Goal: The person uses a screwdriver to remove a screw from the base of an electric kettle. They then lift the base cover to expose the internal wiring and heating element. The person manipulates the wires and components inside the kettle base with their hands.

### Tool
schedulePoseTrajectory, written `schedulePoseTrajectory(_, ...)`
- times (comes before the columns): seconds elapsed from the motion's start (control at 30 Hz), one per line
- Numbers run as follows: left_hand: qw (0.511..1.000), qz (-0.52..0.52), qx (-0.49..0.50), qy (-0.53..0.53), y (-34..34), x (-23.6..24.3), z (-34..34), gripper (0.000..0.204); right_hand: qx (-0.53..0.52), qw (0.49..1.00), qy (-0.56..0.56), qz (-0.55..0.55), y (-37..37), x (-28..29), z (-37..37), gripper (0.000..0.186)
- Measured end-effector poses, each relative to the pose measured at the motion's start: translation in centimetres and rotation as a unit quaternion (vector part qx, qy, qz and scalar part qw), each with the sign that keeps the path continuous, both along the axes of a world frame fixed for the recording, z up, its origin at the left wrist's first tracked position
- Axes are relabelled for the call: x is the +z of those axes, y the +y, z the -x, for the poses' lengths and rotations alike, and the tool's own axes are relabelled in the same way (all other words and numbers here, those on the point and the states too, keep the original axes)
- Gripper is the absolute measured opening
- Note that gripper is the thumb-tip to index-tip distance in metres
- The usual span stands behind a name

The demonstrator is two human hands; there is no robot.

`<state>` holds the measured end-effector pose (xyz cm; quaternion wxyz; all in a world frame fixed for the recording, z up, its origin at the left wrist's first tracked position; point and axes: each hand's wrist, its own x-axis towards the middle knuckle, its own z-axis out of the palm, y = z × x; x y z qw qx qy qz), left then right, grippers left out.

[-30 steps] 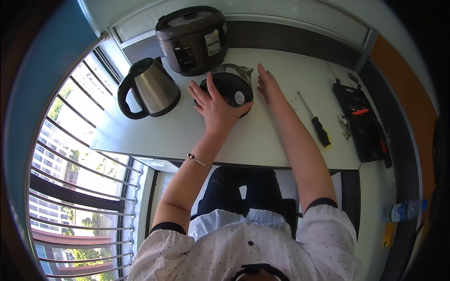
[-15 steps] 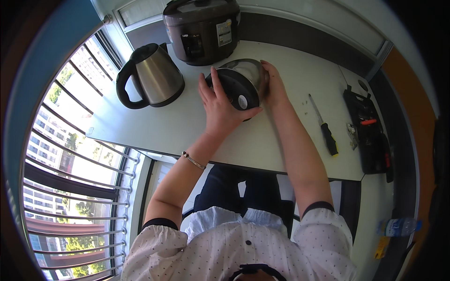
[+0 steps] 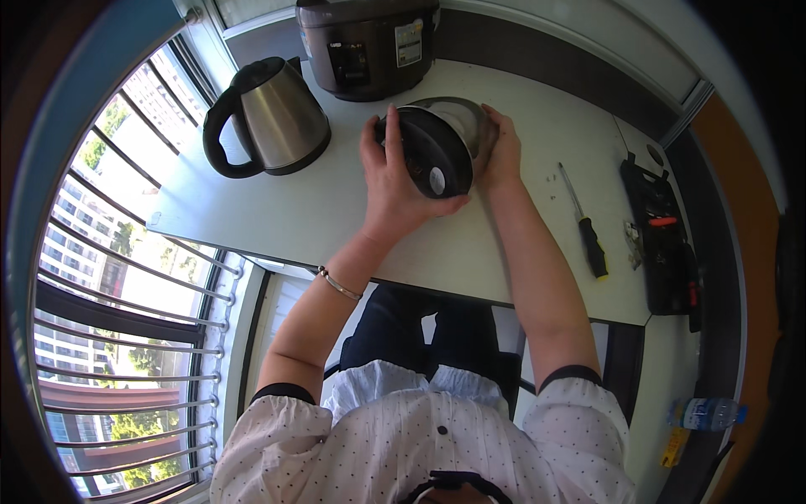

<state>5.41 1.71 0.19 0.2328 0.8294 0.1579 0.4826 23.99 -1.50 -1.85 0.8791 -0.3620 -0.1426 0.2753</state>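
Between my hands, a shiny steel vessel point(image 3: 464, 114) with a round black base point(image 3: 426, 144) lies tilted over the table, its underside turned toward me and to the left. A pale round sticker shows on that base. My left hand point(image 3: 399, 186) grips the base, fingers spread over its left rim and thumb along its lower edge. Wrapped around the steel side from the right is my right hand point(image 3: 501, 151), its fingertips partly hidden behind the vessel. To the left stands a steel electric kettle point(image 3: 285, 118) with a black handle, apart from both hands.
A dark rice cooker point(image 3: 369, 55) stands at the back of the white table point(image 3: 294, 214). On the right lie a black-and-yellow screwdriver point(image 3: 588, 231), small loose parts point(image 3: 632, 238) and a black tool case point(image 3: 656, 223). A plastic bottle point(image 3: 709, 413) lies at the lower right. Barred windows line the left.
The view has shifted slightly. The vessel has turned a little in my hands, and my left fingers have moved slightly along the base. Both hands keep hold of it.
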Motion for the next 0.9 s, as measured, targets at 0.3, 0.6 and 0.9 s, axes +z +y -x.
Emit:
schedulePoseTrajectory(0.3,0.995,0.011,-0.098,-0.013,0.4,0.4,1.4,0.131,0.006,1.000,0.009,0.001,-0.2,-0.5,-1.0,0.036)
schedulePoseTrajectory(0.6,0.974,0.136,-0.180,-0.030,1.7,-0.7,3.3,0.133,-0.014,1.000,0.028,0.000,-0.3,-0.4,-0.5,0.037)
schedulePoseTrajectory(0.9,0.957,0.188,-0.218,-0.043,1.0,-1.7,4.7,0.129,-0.012,0.999,0.047,0.004,-0.4,0.3,0.1,0.035)
